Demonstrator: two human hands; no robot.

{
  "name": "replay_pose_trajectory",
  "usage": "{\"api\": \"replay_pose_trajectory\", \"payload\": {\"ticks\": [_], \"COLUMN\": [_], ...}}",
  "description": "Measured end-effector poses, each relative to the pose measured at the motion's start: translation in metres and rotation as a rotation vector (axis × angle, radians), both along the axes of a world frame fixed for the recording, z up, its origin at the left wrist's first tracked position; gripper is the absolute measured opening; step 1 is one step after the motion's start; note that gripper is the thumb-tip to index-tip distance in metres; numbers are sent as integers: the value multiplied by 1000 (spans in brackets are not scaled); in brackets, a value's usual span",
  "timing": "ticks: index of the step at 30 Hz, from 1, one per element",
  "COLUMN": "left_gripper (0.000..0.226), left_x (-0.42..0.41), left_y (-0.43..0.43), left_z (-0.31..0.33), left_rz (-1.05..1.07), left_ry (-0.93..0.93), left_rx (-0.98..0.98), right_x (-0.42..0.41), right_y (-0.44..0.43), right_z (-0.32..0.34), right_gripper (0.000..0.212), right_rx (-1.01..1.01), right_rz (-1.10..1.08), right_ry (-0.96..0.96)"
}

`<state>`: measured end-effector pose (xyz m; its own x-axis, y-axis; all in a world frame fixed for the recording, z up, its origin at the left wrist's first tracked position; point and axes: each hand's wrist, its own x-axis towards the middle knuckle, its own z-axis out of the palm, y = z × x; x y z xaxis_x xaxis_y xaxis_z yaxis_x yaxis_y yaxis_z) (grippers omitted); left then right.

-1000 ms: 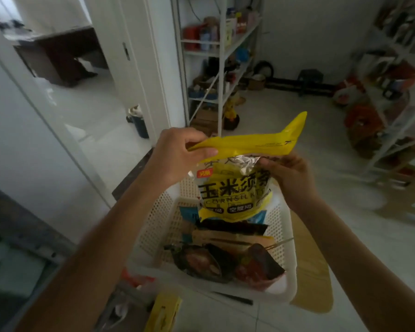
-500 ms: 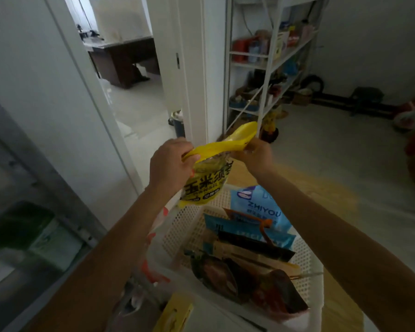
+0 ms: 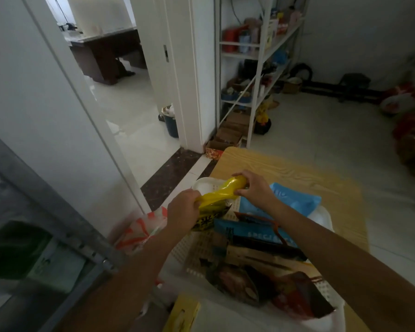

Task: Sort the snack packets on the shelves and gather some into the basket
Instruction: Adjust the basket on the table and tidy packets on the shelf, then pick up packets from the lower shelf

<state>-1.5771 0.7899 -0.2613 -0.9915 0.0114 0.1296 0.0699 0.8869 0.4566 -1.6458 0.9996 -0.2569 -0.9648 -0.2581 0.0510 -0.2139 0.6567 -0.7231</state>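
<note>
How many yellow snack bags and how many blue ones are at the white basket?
Yellow: 1, the yellow packet, gripped by the left hand and the right hand.
Blue: 2, the light blue packet and the darker blue packet, both in the basket.
Total: 3.

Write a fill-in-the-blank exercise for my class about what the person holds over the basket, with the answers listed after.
The snack packet in the grip of the left hand and right hand is ____ in colour. It is held above a white basket that stands on a ____ table. The big packet at the basket's far end, beyond the right hand, is ____.
Missing words: yellow; wooden; blue.
</note>
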Motion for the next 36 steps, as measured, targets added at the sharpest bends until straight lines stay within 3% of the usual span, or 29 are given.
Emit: {"api": "replay_pose_trajectory", "payload": {"ticks": [3, 5, 8, 12, 15, 18, 21, 23, 25, 28, 30, 32, 36], "left_gripper": [14, 14, 18, 24, 33, 48, 61, 69, 81, 70, 77, 73, 81], "left_x": [-2, 0, 12, 25, 41, 75, 118, 155, 195, 257, 297, 332, 381], "left_y": [1, 2, 8, 15, 21, 32, 38, 39, 35, 6, -13, -35, -78], "left_z": [-4, -10, -17, -14, -5, -1, -4, 4, 22, 43, 63, 83, 130], "left_rz": [26, 36, 78, 139, 162, 330, 549, 647, 745, 947, 1056, 1141, 1307], "left_ry": [-26, -44, -70, -95, -141, -217, -108, -172, -122, -83, -103, -122, 24], "left_rx": [-9, -17, -27, -53, -255, -342, -391, -351, -373, -467, -501, -431, -408], "right_x": [3, 5, 7, 10, 19, 34, 54, 72, 92, 130, 166, 195, 241], "right_y": [-5, -6, -6, 1, 4, 1, -5, -18, -40, -80, -105, -132, -186], "right_z": [-6, -9, -11, -12, -6, 9, 21, 32, 39, 54, 86, 113, 156], "right_gripper": [62, 57, 47, 54, 59, 63, 69, 84, 93, 87, 92, 98, 74], "right_rx": [80, 198, 478, 802, 879, 857, 790, 723, 691, 598, 530, 438, 243], "right_rz": [-2, 50, 135, 197, 232, 243, 327, 440, 537, 713, 790, 903, 929], "right_ry": [34, 59, 113, 134, 144, 183, 287, 382, 478, 553, 618, 667, 772]}}
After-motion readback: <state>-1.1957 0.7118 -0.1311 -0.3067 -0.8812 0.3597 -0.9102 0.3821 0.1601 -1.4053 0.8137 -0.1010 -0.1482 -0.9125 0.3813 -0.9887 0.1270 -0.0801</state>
